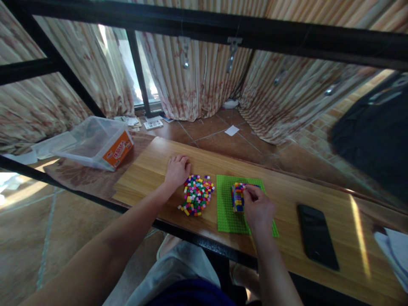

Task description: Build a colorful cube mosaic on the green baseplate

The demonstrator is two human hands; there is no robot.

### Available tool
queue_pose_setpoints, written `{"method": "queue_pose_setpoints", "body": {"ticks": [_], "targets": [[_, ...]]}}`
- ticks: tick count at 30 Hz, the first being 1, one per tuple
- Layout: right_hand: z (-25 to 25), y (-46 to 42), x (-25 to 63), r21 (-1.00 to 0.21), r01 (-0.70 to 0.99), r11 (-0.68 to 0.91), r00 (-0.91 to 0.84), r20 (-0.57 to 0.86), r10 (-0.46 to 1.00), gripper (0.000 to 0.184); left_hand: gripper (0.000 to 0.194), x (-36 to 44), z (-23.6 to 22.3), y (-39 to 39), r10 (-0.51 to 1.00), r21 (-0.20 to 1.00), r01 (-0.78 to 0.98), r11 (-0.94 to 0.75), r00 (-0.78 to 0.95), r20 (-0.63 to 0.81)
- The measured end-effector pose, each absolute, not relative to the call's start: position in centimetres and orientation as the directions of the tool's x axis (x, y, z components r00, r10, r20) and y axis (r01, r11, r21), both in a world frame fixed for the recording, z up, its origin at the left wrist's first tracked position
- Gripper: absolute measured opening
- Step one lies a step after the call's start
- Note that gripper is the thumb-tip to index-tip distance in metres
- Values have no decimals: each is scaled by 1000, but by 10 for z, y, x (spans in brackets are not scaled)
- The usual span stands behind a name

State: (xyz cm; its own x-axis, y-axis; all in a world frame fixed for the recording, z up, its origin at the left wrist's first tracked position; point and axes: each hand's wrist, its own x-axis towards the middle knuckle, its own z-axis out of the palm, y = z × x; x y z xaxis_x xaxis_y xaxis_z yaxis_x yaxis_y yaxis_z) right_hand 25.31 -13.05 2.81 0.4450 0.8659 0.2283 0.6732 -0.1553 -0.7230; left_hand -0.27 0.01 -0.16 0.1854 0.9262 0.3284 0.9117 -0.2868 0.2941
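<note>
A long, light-brown wooden tabletop (287, 212) was seen beneath the work. A clear, open plastic box with an orange label (91, 146) was seen between nine and ten o'clock from the flat, square, bright-green studded baseplate (225, 208). The baseplate was laid on the tabletop, and a black, rectangular phone (318, 236) was placed between three and four o'clock from it.

The left hand (177, 171) was rested palm down at about ten o'clock from a loose heap of tiny multicoloured plastic bricks (197, 193), its fingers slightly bent and nothing seen in its hold. The heap was spread at nine o'clock from the baseplate. The right hand (259, 210) was brought over the baseplate, thumb and forefinger drawn nearly together at the upper edge of a small, boxy, multicoloured brick structure (238, 199); whether a brick was pinched there could not be told.

The structure was set upright on the baseplate, around its middle. It was judged light and stiff, but likely to be split at its joints if squeezed or pried unevenly. It was best taken low, by two opposite walls. Single bricks were judged hard, smooth and easily dropped, and best pinched by their sides.
</note>
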Motion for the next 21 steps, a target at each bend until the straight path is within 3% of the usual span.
{"method": "queue_pose_setpoints", "body": {"ticks": [21], "targets": [[35, -126, 255, -759, 626, -180, 489, 203, 848, 32, 23, -2, 0, -1, 925, 304, 908, -288, 183, 332]]}}
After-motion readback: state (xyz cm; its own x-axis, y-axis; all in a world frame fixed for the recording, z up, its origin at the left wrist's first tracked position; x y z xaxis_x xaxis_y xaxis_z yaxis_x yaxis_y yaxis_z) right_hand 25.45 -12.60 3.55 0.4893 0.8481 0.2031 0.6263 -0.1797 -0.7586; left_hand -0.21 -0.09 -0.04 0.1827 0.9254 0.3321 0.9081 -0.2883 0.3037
